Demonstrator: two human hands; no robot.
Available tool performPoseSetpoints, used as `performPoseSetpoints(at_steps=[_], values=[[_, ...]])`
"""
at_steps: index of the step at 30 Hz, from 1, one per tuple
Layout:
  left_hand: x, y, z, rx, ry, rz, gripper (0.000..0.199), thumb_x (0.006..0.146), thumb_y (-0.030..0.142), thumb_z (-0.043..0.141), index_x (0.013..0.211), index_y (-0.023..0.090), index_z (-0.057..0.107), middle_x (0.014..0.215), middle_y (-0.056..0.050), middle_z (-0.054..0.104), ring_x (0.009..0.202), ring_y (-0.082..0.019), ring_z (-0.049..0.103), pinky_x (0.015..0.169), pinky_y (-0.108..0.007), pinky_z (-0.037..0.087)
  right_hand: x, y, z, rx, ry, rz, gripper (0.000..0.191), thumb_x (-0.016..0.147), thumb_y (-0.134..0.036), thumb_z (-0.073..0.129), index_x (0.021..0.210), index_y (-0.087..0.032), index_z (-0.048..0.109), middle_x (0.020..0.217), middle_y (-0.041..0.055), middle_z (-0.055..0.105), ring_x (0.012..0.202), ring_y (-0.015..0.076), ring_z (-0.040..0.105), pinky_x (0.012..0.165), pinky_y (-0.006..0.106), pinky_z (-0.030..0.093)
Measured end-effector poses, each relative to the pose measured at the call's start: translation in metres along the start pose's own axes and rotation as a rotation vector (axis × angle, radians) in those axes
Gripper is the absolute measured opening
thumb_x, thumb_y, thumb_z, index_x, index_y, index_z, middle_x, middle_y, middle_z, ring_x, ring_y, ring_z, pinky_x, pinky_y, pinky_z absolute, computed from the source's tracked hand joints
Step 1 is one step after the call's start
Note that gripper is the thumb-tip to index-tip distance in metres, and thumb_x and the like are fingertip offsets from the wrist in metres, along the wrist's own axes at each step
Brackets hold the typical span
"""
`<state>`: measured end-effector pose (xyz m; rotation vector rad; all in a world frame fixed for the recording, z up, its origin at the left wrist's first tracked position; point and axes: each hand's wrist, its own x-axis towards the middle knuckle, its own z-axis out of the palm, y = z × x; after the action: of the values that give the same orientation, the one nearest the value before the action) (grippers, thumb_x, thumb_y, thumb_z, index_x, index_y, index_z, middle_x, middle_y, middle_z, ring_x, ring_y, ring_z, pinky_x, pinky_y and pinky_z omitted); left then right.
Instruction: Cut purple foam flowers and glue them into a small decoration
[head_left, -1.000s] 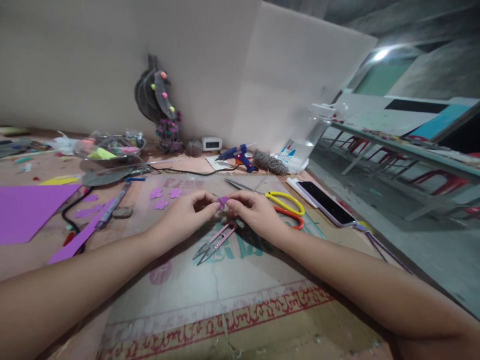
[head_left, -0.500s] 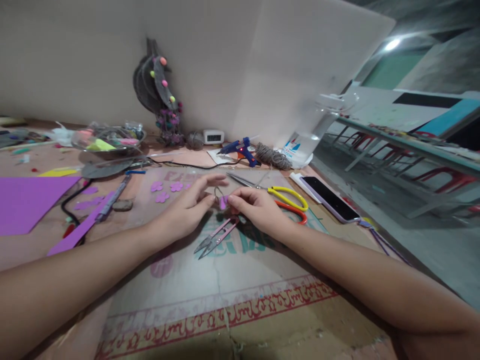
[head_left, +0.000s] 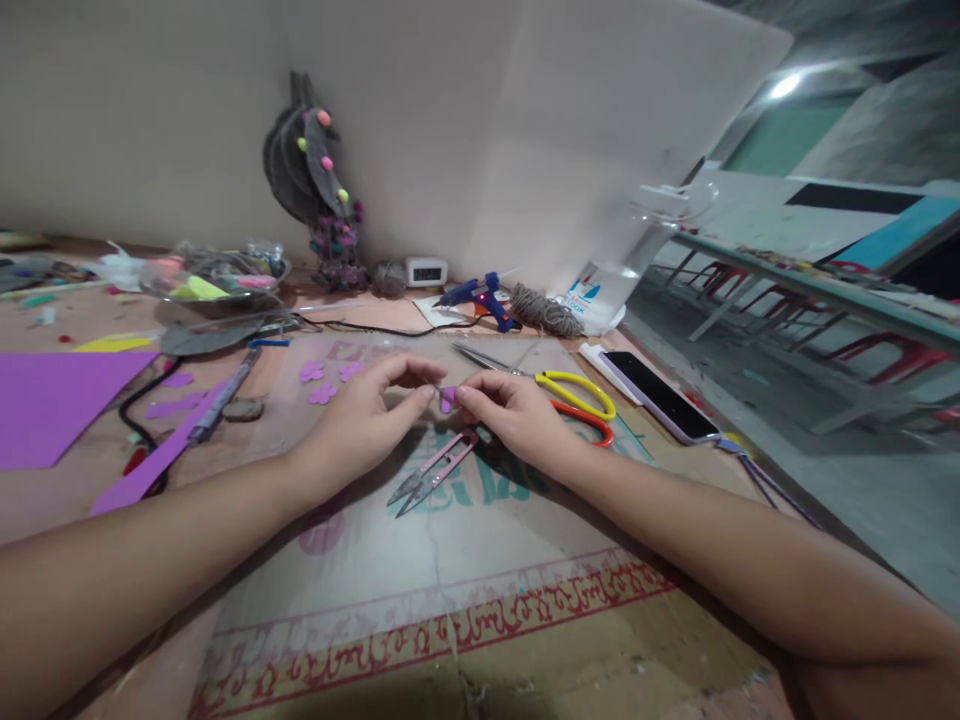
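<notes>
Over the board (head_left: 352, 590), my two hands nearly meet. My right hand (head_left: 499, 402) pinches a small purple piece (head_left: 448, 400) between thumb and fingers. Thumb and index finger of my left hand (head_left: 375, 405) close on a thin string at the left edge of that piece. Just below the hands lie pink thread snips (head_left: 431, 475), blades toward the lower left. Scissors with yellow and orange handles (head_left: 577, 395) rest behind and right of my right hand. Purple flower cutouts (head_left: 322, 393) lie left of my left hand, which partly covers one.
Behind the hands are a blue glue gun (head_left: 480, 298), grey yarn (head_left: 546, 310) and a small clock (head_left: 427, 272). A phone (head_left: 660, 397) lies at right. Purple sheet (head_left: 67, 405), a pen (head_left: 225, 395) and a filled bowl (head_left: 214, 285) are at left.
The fingertips of my left hand have closed together on the string, whose loop stood up between the hands before. My right hand has barely moved.
</notes>
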<state>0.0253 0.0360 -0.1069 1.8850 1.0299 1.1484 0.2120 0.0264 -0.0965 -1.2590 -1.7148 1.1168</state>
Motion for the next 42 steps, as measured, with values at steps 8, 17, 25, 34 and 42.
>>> performPoseSetpoints(at_steps=[8,17,25,34,42], values=[[0.003,0.0,0.0,0.124,-0.095,-0.108,0.026,0.088,0.041,0.05,0.083,0.019,0.065,0.077,-0.003,0.066,0.074,-0.02,0.061,0.067,-0.03,0.046,-0.001,-0.003,-0.001,-0.027,0.078,-0.017,0.02,0.085,-0.033,0.058,0.072,-0.018,0.059,0.062,-0.0013,0.061,0.056,0.0115,0.057,0.056,0.025,0.047],[0.005,-0.007,0.001,0.146,-0.064,0.003,0.023,0.085,0.035,0.057,0.098,0.021,0.069,0.105,-0.006,0.063,0.094,-0.021,0.062,0.08,-0.032,0.049,-0.001,-0.001,-0.001,-0.067,0.03,-0.071,0.024,0.086,-0.037,0.058,0.075,-0.017,0.062,0.064,0.0002,0.064,0.055,0.0128,0.059,0.057,0.026,0.048],[0.006,-0.009,0.0,0.168,-0.06,0.044,0.017,0.085,0.031,0.057,0.083,0.022,0.071,0.103,-0.005,0.057,0.107,-0.021,0.055,0.091,-0.034,0.045,-0.003,-0.001,-0.001,-0.157,0.05,-0.11,0.021,0.088,-0.033,0.055,0.076,-0.017,0.062,0.068,0.001,0.066,0.061,0.0148,0.062,0.06,0.027,0.049],[0.008,-0.01,0.0,0.09,-0.052,-0.078,0.022,0.085,0.038,0.058,0.082,0.021,0.072,0.093,-0.005,0.059,0.091,-0.021,0.06,0.073,-0.03,0.047,0.019,-0.007,-0.046,-0.433,0.221,-0.246,0.013,0.087,-0.028,0.054,0.089,-0.017,0.062,0.087,0.0043,0.066,0.082,0.0185,0.061,0.074,0.032,0.048],[0.007,-0.01,0.001,0.046,0.096,-0.062,0.019,0.081,0.037,0.063,0.08,0.021,0.073,0.111,-0.006,0.053,0.079,-0.015,0.058,0.066,-0.028,0.049,0.042,0.01,-0.089,-0.593,0.236,-0.122,0.029,0.085,-0.026,0.056,0.11,-0.011,0.059,0.1,0.0102,0.067,0.084,0.0185,0.062,0.078,0.033,0.051]])
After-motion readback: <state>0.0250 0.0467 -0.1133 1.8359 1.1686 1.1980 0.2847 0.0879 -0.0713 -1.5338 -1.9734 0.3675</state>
